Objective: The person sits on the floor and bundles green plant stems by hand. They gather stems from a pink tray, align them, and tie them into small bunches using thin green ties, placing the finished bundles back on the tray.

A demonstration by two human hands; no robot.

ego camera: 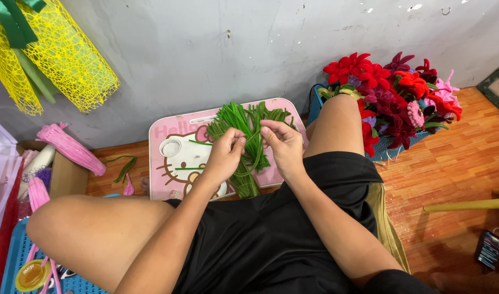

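Green pipe cleaners [244, 122], light and bendable; left hand [225, 155] and right hand [282, 142] pinch one stem between them, best held near ends.

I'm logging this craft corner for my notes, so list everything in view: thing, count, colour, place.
Green pipe cleaners: a bundle, green, on the pink tray; one strand between both hands.
Lap tray: one, pink with a cartoon cat, on the floor by the wall.
Pipe-cleaner flowers: many, red, maroon and pink, in a blue basket at right.
Pink pipe cleaners: one bundle, pink, on a cardboard box at left.
Mesh wrap: one, yellow with a green ribbon, hanging upper left.
Phone: one, dark, on the wooden floor lower right.
Small lidded tub: one, yellow, on a blue tray lower left.
Left hand: pinching a green strand.
Right hand: pinching the same strand.
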